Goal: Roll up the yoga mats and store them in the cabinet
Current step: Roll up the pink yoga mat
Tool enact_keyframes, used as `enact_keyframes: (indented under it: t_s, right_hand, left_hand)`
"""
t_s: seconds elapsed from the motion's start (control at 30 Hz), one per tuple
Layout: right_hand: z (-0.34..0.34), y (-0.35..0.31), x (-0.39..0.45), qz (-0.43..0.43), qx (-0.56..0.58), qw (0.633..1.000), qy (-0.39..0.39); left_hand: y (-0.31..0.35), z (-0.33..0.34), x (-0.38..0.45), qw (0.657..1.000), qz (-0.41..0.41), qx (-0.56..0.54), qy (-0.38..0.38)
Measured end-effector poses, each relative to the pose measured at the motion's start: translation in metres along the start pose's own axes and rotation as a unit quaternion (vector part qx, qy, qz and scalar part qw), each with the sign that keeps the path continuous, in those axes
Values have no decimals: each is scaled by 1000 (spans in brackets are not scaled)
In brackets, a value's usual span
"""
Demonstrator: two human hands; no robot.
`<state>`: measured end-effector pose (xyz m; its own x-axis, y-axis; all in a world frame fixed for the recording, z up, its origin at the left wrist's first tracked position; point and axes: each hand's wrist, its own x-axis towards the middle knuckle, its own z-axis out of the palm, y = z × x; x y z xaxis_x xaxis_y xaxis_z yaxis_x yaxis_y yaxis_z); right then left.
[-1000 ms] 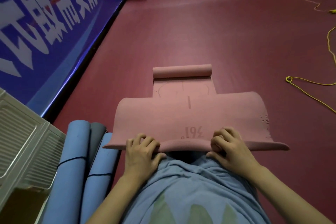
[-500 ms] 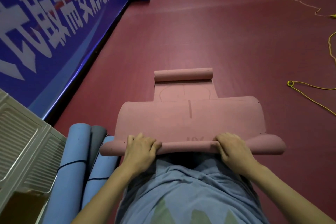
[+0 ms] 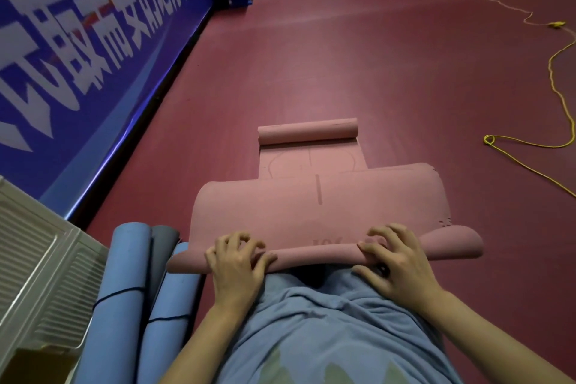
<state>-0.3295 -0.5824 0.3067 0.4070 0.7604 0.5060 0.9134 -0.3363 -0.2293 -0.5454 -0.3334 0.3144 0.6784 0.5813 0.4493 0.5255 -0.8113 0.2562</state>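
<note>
Both hands grip the rolled near edge of a pink mat on the red floor.

The left hand (image 3: 238, 262) and right hand (image 3: 394, 259) press curled fingers over the pink mat's (image 3: 314, 212) near roll, just before the person's body; its far end is curled too. Rolled blue mats (image 3: 124, 290) lie left, touching the roll's end, beside a white cabinet (image 3: 40, 265).

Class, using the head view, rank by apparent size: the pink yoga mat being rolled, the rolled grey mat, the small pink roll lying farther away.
1. Pink yoga mat being rolled
2. and 3. Rolled grey mat and small pink roll: unsure, the grey one is mostly hidden and nearer.
</note>
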Motion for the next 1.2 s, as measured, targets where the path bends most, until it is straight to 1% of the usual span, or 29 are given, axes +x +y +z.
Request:
enact_keyframes:
  t_s: [0.1, 0.2, 0.3, 0.4, 0.47, 0.57, 0.63, 0.7, 0.77, 0.83, 0.9, 0.97, 1.03, 1.1, 1.2]
  right_hand:
    - [-3, -6, 3, 19, -52, 998, -11]
    - [-5, -14, 9, 21, -77, 997, -19]
    - [-2, -14, 14, 22, -92, 995, -24]
    - [3, -11, 28, 56, -111, 991, -41]
    - [5, -10, 38, 72, -112, 989, -67]
    - [-1, -5, 50, 73, -79, 987, -115]
    - [-10, 0, 51, 66, -31, 986, -149]
    - [-13, 4, 44, 65, 32, 982, -175]
    - [-11, 2, 34, 51, 45, 984, -166]
    - [-5, -3, 26, 37, 9, 992, -117]
    - [0, -7, 26, 33, -28, 997, -66]
    - [-2, -10, 24, 44, -39, 998, -36]
    - [-4, -12, 17, 42, -54, 997, -34]
    - [-8, -15, 12, 43, -79, 995, -48]
    - [-10, -19, 15, 56, -112, 991, -54]
  left_hand:
    - [4, 3, -2, 995, 90, 36, 27]
    - [1, -4, -8, 991, 121, 48, 22]
    - [2, -9, -4, 992, 101, 70, -28]
    - [7, -8, 10, 991, 82, 77, -71]
    - [6, -6, 20, 990, 66, 73, -103]
    - [3, -9, 36, 987, 44, 51, -143]
    - [1, -17, 46, 981, 20, 34, -191]
    - [3, -22, 48, 971, 13, 57, -233]
    - [6, -20, 43, 963, -7, 69, -259]
    - [11, -17, 40, 970, -34, 71, -229]
    - [15, -14, 40, 973, -57, 98, -202]
    - [14, -11, 36, 974, -68, 115, -183]
    - [12, -9, 33, 984, -56, 91, -139]
    - [12, -7, 31, 994, -47, 59, -79]
    - [20, 0, 25, 998, 28, 55, -24]
